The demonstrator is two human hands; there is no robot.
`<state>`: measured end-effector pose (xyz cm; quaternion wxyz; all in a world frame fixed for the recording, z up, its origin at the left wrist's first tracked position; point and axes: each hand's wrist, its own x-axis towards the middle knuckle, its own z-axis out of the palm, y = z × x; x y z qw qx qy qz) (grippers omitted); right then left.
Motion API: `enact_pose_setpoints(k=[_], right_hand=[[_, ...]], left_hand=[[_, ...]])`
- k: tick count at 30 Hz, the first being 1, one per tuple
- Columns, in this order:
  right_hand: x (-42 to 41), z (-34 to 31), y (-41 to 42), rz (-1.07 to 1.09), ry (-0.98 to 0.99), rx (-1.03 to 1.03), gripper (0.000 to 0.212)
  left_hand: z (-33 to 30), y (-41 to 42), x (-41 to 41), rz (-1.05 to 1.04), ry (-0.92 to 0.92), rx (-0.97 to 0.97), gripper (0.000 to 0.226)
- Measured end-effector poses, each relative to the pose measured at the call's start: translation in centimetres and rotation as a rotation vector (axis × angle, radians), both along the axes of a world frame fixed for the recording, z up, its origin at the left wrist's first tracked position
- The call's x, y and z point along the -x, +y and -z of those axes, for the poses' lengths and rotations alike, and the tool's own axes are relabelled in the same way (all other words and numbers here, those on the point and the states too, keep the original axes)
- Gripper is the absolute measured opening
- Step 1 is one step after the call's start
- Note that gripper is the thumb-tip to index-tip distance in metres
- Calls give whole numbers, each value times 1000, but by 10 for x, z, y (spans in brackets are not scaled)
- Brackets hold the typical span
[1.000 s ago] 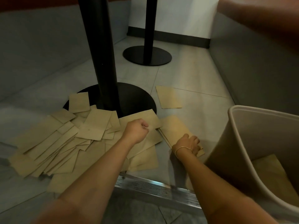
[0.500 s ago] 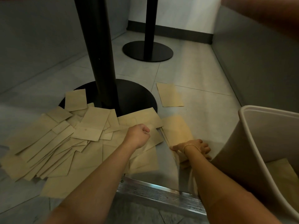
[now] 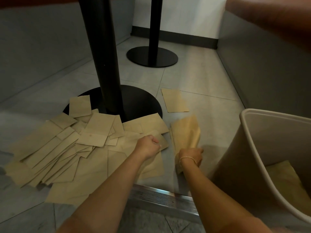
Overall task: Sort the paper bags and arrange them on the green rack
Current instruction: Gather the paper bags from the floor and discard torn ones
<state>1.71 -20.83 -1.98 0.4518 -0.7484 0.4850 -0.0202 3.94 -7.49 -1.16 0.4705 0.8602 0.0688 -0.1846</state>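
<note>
Covering most of the view, grey tiled floor (image 3: 202,84) runs between grey walls. Beige bin (image 3: 249,148) stands at right, tilted in the wide lens, paper lying at its bottom. Two black posts on round bases: near post (image 3: 101,56) rises from a base (image 3: 141,101) partly covered by paper, far post (image 3: 155,26) behind it. Metal grate strip (image 3: 161,197) crosses the floor just below the arms.

Big loose pile of paper bags (image 3: 67,148) is spread flat on the floor at left and centre, overlapping, some lying on the near base. One single bag (image 3: 175,102) lies alone on the floor, apart from the pile, just right of the base.

Small bunch of bags (image 3: 186,132) sits between the pile and the bin, its far end raised off the floor, blurred. Right hand (image 3: 191,156), bracelet on wrist, grips the near end of that bunch, fingers curled round it. Left hand (image 3: 148,145) rests on the pile's right edge, fingers curled in a fist; whether it pinches a bag, cannot tell.
</note>
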Motion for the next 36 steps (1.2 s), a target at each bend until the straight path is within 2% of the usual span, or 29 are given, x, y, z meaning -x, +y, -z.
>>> enact_pose_setpoints(k=[3,7,9,13,17,26,32,36], right_hand=[[1,-13,16,-32,-120,-20,33],[6,-40,34,-51,-268,-124,36],[11,-55,42,-95,-317,-152,38],[24,-82,52,-171,-407,-161,39],[37,-107,52,-221,-466,-138,40],[52,-166,45,-245,-615,2,28],[58,-212,16,-209,-690,52,21],[66,-239,-14,-190,-700,112,16]], left_hand=[[1,-3,2,-16,7,0,21],[-13,-9,7,-54,-2,33,32],[-20,-11,8,-101,19,129,34],[-43,-11,12,-271,15,404,19],[-74,-5,19,-303,1,636,17],[-128,9,30,-346,-179,731,28],[-172,5,43,-327,-279,812,14],[-190,-6,48,-294,-300,819,15]])
